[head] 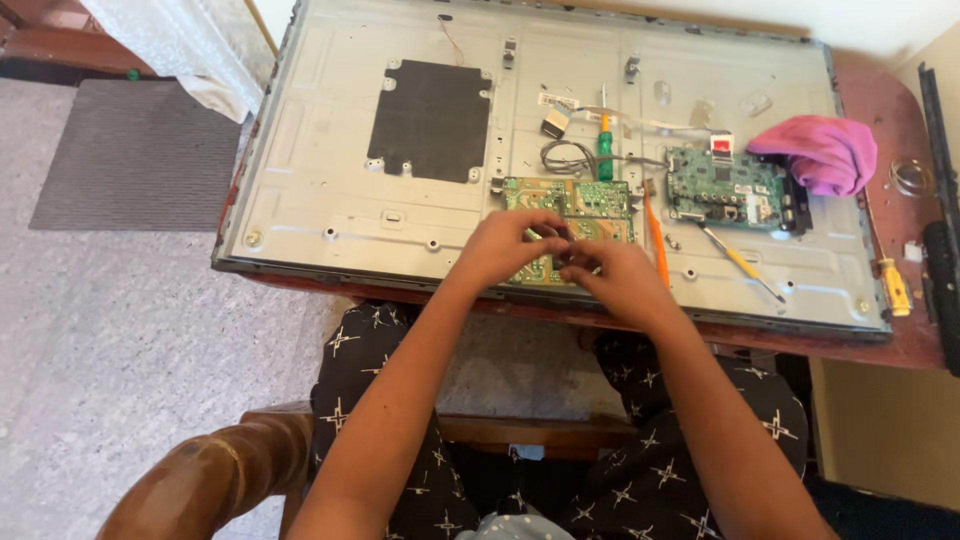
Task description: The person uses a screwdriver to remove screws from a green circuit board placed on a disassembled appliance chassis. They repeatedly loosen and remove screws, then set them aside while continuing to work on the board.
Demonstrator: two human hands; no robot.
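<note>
Nearest the camera, below the panel [330, 190], are the person's lap in dark trousers with a pale star print [640, 480] and a curved wooden chair arm [200, 480] at the lower left. Both forearms reach up from there to the panel's near edge. The left hand [505, 250] and right hand [615, 280] meet over the green board [590, 205], which lies on the panel near the middle of its near edge. The left fingers are curled and pinched on something small and dark at the board; what it is cannot be told. The right fingers are bent in toward the same spot, touching the board or that small part, and whether they grip it cannot be told. Just right of the board, on the panel, lies an orange tool [655, 240], slim and pointing away from the person. Further right on the panel sits a second board [725, 190], darker green, with a yellow-handled screwdriver [740, 260] lying aslant in front of it. Beyond the green board are a coil of grey wires [565, 158] and a green-handled screwdriver [605, 150]. Left of these, a black square pad [430, 120] is fixed to the panel. At the panel's far right corner a pink cloth [815, 152] lies bunched, partly on the red table [905, 340]. Left of the panel, on the floor, is a grey mat [130, 150].
</note>
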